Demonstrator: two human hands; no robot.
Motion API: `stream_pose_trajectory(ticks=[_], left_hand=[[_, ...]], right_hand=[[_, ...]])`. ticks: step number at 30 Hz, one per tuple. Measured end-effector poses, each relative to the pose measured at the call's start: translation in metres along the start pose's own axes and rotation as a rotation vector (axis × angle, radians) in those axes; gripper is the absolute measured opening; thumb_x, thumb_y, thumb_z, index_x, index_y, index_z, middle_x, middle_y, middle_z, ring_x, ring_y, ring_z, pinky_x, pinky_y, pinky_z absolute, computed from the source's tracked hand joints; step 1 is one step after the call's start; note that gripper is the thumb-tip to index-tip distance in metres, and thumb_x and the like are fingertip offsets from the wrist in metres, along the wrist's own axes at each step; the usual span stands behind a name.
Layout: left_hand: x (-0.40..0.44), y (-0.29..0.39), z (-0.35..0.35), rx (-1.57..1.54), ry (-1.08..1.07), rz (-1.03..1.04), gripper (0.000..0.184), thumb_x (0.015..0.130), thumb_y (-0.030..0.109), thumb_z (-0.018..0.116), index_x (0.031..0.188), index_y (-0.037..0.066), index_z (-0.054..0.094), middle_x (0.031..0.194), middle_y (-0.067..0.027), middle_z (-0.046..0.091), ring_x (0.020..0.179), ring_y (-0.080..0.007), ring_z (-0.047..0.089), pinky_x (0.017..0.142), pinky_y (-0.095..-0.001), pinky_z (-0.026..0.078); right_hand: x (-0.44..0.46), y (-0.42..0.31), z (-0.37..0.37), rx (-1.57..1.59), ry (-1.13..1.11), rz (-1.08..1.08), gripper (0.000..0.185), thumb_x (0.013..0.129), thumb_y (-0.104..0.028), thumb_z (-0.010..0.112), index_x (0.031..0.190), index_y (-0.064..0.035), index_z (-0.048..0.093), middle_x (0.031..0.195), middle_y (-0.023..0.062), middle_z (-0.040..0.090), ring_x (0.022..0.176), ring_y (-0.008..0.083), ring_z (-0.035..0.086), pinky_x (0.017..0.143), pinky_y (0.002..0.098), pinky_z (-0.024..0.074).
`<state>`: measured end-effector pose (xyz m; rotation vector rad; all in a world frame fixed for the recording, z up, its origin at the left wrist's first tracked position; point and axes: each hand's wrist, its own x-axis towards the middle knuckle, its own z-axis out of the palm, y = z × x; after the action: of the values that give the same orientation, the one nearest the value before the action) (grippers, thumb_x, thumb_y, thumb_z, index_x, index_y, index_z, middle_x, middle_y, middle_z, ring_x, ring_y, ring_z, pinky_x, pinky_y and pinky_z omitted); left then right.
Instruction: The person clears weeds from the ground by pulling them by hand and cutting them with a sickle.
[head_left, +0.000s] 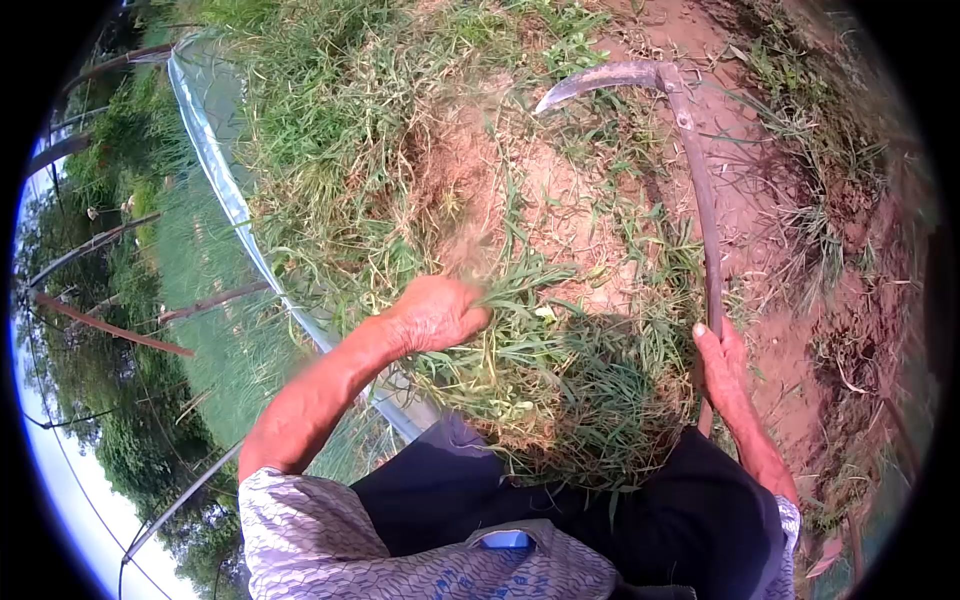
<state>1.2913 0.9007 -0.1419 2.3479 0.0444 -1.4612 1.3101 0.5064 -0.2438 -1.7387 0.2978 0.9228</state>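
Note:
In the head view, my right hand is wrapped round the long wooden handle of a sickle. Its curved blade points left at the top, over grass and bare soil. My left hand is closed low over the ground, and green grass shows at its fingers. How much of it lies inside the fist is hidden. Between my knees lies a heap of cut grass, a mix of green and dry stalks.
A plastic-sheet edge with green netting runs along the left, beside metal poles. Dense standing grass grows at the upper left. Reddish bare soil stretches down the right, with weeds along it.

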Motion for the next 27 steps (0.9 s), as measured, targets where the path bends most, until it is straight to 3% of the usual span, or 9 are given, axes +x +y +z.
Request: stream_pose_trajectory(ticks=[2,5,7,10,13,16,17,22,27], left_hand=[[0.011,0.008,0.011,0.155,0.117,-0.077,0.045,0.089,0.045,0.052,0.096,0.000,0.053,0.083,-0.0254,0.061,0.081,-0.0414,0.061,0.072,-0.0498,0.047],[0.038,0.023,0.001,0.280,0.477,-0.144,0.038,0.078,0.022,0.067,0.105,0.002,0.050,0.120,-0.0195,0.050,0.110,-0.0388,0.052,0.085,-0.0488,0.043],[0.062,0.024,-0.007,0.598,0.888,0.096,0.053,0.071,0.005,0.061,0.122,0.003,0.047,0.130,-0.0185,0.044,0.123,-0.0377,0.041,0.095,-0.0549,0.035],[0.079,-0.004,-0.019,0.652,0.883,-0.150,0.067,0.072,0.008,0.062,0.134,0.003,0.038,0.135,-0.0187,0.040,0.123,-0.0371,0.042,0.095,-0.0524,0.038],[0.064,-0.041,-0.034,0.408,0.551,-0.434,0.067,0.078,0.019,0.061,0.138,0.003,0.034,0.128,-0.0166,0.045,0.113,-0.0316,0.051,0.085,-0.0453,0.047],[0.071,-0.038,-0.034,0.576,0.472,-0.453,0.051,0.078,0.026,0.063,0.121,0.001,0.052,0.114,-0.0132,0.055,0.104,-0.0285,0.056,0.081,-0.0437,0.049],[0.073,-0.037,-0.039,0.676,0.388,-0.351,0.030,0.079,0.027,0.063,0.094,0.002,0.064,0.095,-0.0121,0.064,0.091,-0.0260,0.064,0.072,-0.0403,0.052],[0.076,-0.043,-0.029,0.744,0.468,-0.391,0.019,0.085,0.024,0.060,0.081,0.007,0.068,0.083,-0.0072,0.068,0.076,-0.0184,0.069,0.066,-0.0319,0.053],[0.019,-0.029,0.008,0.623,0.434,-0.258,0.016,0.081,0.014,0.051,0.081,0.000,0.060,0.072,-0.0181,0.065,0.068,-0.0311,0.067,0.060,-0.0413,0.052]], right_hand=[[-0.001,-0.023,0.013,-0.124,-0.042,-0.002,0.032,0.091,-0.037,0.056,0.092,-0.0046,0.052,0.071,0.0000,0.046,0.067,0.0092,0.043,0.058,0.0297,0.0390],[0.018,-0.036,0.037,-0.207,-0.093,-0.068,0.036,0.091,-0.037,0.055,0.097,-0.0016,0.053,0.071,0.0050,0.049,0.066,0.0144,0.048,0.061,0.0340,0.0419],[0.029,-0.043,0.051,-0.313,-0.107,-0.229,0.040,0.092,-0.039,0.053,0.100,-0.0003,0.052,0.067,0.0030,0.043,0.064,0.0160,0.044,0.058,0.0333,0.0399],[0.040,-0.057,0.061,-0.375,-0.198,-0.200,0.041,0.093,-0.039,0.051,0.102,0.0005,0.052,0.068,0.0079,0.046,0.065,0.0188,0.047,0.060,0.0358,0.0415],[0.038,-0.041,0.048,-0.447,-0.251,-0.197,0.038,0.092,-0.034,0.051,0.101,0.0026,0.053,0.070,0.0154,0.053,0.066,0.0262,0.055,0.064,0.0401,0.0449],[0.030,-0.033,0.044,-0.480,-0.227,-0.206,0.039,0.091,-0.034,0.050,0.102,0.0037,0.053,0.073,0.0190,0.057,0.070,0.0309,0.060,0.066,0.0422,0.0462],[0.027,-0.042,0.045,-0.490,-0.215,-0.194,0.040,0.091,-0.034,0.050,0.102,0.0045,0.053,0.073,0.0197,0.058,0.071,0.0320,0.061,0.067,0.0432,0.0462],[0.054,-0.072,0.075,-0.451,-0.215,-0.275,0.041,0.092,-0.034,0.050,0.100,0.0062,0.052,0.074,0.0240,0.060,0.068,0.0357,0.063,0.060,0.0450,0.0472],[0.009,0.042,0.000,-0.755,-0.248,-0.038,0.038,0.093,-0.031,0.051,0.102,0.0052,0.047,0.071,0.0264,0.060,0.067,0.0404,0.063,0.060,0.0476,0.0478]])
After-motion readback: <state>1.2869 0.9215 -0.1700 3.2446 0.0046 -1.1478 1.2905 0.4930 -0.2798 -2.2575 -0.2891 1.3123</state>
